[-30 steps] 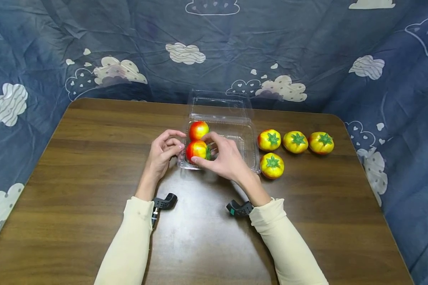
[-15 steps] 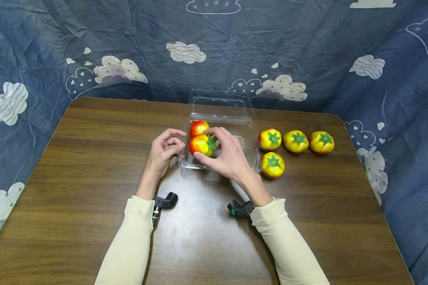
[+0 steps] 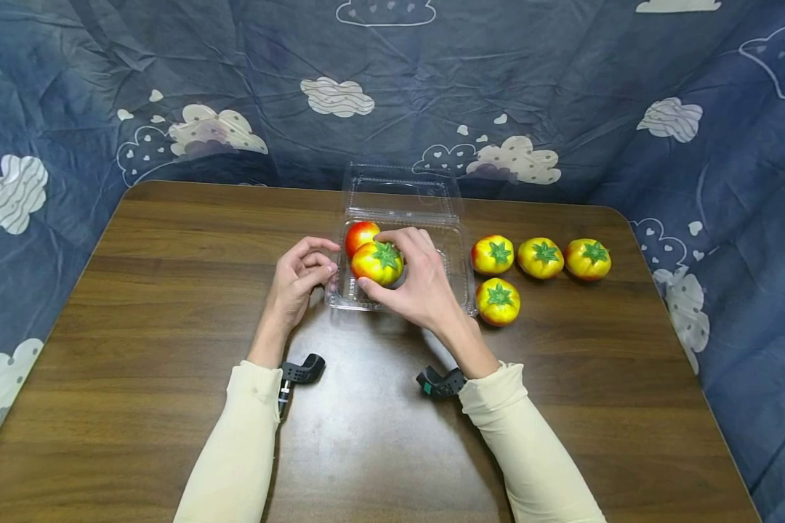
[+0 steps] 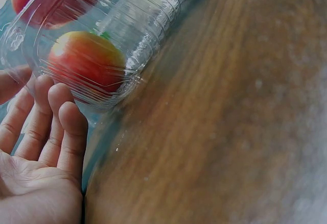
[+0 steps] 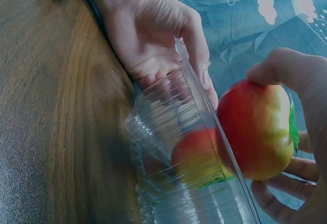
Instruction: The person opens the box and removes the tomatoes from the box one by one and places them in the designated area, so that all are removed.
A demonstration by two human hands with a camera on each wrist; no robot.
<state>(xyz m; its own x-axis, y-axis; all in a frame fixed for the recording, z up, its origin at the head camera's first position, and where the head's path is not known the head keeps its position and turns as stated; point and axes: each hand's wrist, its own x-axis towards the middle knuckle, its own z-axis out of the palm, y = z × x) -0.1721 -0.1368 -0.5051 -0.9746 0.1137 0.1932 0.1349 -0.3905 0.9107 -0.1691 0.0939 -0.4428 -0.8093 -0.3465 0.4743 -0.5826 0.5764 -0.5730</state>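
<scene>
My right hand (image 3: 415, 280) grips a red-and-yellow tomato (image 3: 377, 263) between thumb and fingers, its green leafy top facing up. It is held over the left part of a clear plastic clamshell box (image 3: 448, 290); the right wrist view puts the held tomato (image 5: 250, 132) above the rim. Behind it, a second tomato (image 3: 361, 236) sits inside the box, partly covered in the head view and visible through the wall as a tomato (image 4: 87, 60) in the left wrist view. My left hand (image 3: 299, 280) has loosely bent fingers, with fingertips (image 4: 71, 114) right at the box's left wall.
The box's lid (image 3: 402, 190) stands raised at the back, near the table's far edge. Right of the box lie several more tomatoes (image 3: 540, 258), leafy tops up, one tomato (image 3: 498, 302) nearer the front. A blue patterned cloth (image 3: 268, 87) hangs behind the wooden table (image 3: 366, 450).
My right hand has tilted the tomato from leafy top facing right to facing up, shifting it slightly back and right. My left hand has stayed in place.
</scene>
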